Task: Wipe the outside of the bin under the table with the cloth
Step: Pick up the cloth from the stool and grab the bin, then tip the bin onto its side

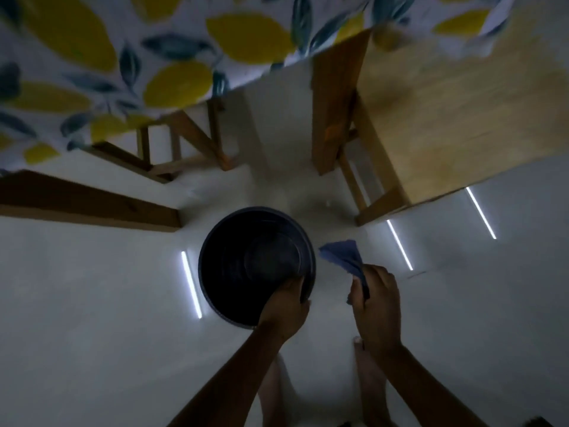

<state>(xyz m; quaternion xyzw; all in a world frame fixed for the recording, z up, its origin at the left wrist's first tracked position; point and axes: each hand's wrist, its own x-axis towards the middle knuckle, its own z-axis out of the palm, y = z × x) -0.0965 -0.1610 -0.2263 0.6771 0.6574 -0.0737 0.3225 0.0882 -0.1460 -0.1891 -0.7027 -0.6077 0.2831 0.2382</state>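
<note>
A round dark bin [246, 260] stands on the pale floor in the middle of the head view, seen from above with its mouth open. My left hand [284, 306] grips its near right rim, fingers curled over the edge. My right hand [374, 306] is just right of the bin and holds a blue cloth [341, 255], which sticks up and left from my fist toward the bin's side without clearly touching it.
A table with a lemon-print cloth [123, 72] hangs over the upper left, its wooden legs [197, 143] behind the bin. A wooden chair [446, 112] stands at the upper right. My bare feet [369, 380] are on the glossy floor below my arms.
</note>
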